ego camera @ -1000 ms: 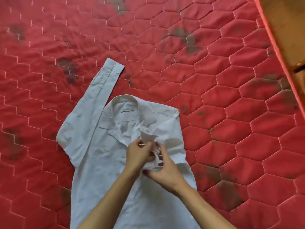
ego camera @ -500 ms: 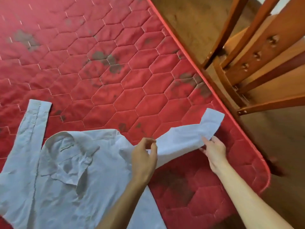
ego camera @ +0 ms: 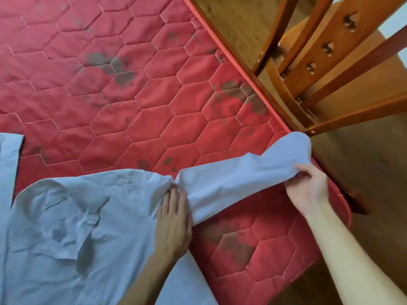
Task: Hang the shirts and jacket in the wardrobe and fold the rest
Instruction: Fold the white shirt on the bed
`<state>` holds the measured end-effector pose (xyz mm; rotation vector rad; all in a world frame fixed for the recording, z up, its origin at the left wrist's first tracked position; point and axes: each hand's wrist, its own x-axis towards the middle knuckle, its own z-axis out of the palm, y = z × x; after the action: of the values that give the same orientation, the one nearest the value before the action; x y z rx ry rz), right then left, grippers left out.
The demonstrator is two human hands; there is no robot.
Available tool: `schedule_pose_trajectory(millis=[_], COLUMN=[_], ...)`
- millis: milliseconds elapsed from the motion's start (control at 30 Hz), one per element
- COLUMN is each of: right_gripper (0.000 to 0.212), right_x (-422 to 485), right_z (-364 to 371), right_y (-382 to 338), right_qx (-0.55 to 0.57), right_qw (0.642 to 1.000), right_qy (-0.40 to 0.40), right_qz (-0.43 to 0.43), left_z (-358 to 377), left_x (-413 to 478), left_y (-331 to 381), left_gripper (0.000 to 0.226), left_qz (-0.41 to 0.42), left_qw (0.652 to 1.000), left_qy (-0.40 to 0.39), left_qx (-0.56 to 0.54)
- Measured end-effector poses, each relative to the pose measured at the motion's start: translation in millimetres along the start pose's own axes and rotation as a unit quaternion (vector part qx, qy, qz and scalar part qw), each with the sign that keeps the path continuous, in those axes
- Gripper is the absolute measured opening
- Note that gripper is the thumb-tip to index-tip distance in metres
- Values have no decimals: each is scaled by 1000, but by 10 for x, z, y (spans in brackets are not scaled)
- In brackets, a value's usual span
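Your pale blue shirt lies front up on the red quilted mattress, its collar rumpled and open, its body running off the lower edge of the view. Your left hand lies flat on the shirt's shoulder, fingers straight and close together, pressing the cloth down where the sleeve joins the body. Your right hand pinches that sleeve near its cuff end between thumb and curled fingers, holding it stretched out towards the mattress's corner, lifted a little off the quilting. The cuff tip droops over your fingers, just beside the mattress's piped edge. The shirt's other cuff lies flat at the far left. Beyond the edge, 1 wooden chair stands on the brown floor.
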<state>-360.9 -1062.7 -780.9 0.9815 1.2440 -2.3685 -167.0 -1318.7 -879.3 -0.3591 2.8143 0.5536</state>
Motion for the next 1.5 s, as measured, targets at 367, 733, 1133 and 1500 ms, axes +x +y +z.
schedule_pose_trajectory(millis=[367, 733, 1133, 1500], right_gripper=[9, 53, 58, 64], right_x=[-1424, -2383, -1998, -815], right_z=[1443, 1729, 1178, 850], right_y=[1282, 3865, 4144, 2820], right_qx=[-266, -690, -797, -901], right_qw=[936, 411, 319, 390], right_qy=[-187, -497, -423, -45], right_qz=[-131, -329, -288, -186], left_z=[-1280, -1894, -1135, -1057], left_x=[-42, -1489, -2416, -2413], left_y=[12, -2362, -3681, -3624], left_gripper=[45, 81, 11, 30], left_qz=[-168, -269, -441, -465], left_qw=[737, 607, 752, 797], left_qy=[-16, -25, 36, 55], left_qx=[-655, -748, -489, -382])
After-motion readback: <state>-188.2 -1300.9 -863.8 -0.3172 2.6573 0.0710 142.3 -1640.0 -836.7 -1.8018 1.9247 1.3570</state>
